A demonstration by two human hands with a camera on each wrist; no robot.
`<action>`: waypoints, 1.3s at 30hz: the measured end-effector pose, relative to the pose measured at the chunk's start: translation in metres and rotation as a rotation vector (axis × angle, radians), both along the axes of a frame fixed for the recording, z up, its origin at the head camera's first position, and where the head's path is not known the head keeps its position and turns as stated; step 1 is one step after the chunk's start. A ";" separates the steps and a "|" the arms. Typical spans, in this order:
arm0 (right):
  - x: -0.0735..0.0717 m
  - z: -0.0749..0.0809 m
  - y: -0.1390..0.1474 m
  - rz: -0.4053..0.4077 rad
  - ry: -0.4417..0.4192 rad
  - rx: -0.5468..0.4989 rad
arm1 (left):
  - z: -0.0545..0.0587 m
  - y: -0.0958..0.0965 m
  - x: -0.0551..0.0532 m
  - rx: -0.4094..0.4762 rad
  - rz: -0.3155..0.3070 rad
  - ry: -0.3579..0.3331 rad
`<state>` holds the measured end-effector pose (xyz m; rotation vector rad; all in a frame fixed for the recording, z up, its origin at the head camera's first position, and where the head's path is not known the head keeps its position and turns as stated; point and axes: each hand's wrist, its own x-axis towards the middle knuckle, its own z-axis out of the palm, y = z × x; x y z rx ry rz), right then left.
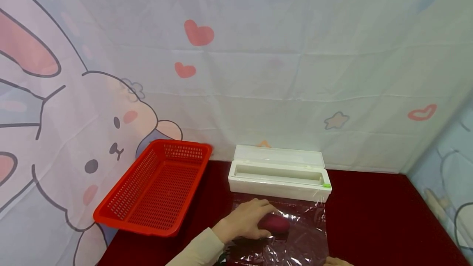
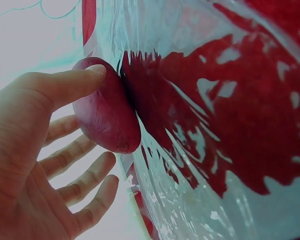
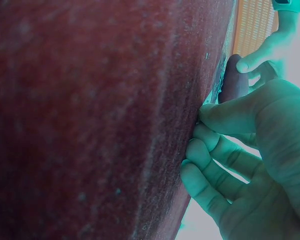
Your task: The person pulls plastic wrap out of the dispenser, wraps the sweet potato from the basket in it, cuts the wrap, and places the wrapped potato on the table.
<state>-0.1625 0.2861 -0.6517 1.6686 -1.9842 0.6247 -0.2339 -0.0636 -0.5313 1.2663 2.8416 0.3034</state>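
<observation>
A purple-skinned sweet potato [image 1: 274, 224] lies on a sheet of clear plastic wrap [image 1: 307, 239] spread over the dark red table. My left hand [image 1: 248, 218] holds it from the left, the thumb on its near side and the fingers reaching round the far side; the left wrist view shows the thumb on the sweet potato [image 2: 107, 107]. At the sheet's near right corner, my right hand [image 1: 335, 262] is mostly cut off by the frame. Seen from the right wrist, this hand [image 3: 245, 155] pinches the wrap's edge between thumb and forefinger, low against the table.
Behind the sheet stands a white wrap dispenser box [image 1: 278, 189], lid up, with a green slider [image 1: 327, 185] at its right end; the wrap runs from its front. A red plastic basket [image 1: 159, 194] sits on the left. A printed cloth [image 1: 258, 73] hangs behind.
</observation>
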 end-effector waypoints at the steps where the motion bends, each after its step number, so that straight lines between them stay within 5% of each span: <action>1: 0.000 -0.001 0.000 -0.005 0.012 -0.001 | 0.000 -0.001 0.000 0.001 0.001 -0.001; 23: -0.009 0.000 -0.009 -0.012 0.371 0.016 | 0.014 -0.036 0.015 0.032 0.030 -0.001; 39: -0.010 -0.023 0.005 -0.080 0.307 0.105 | 0.015 -0.062 0.039 0.034 0.021 0.018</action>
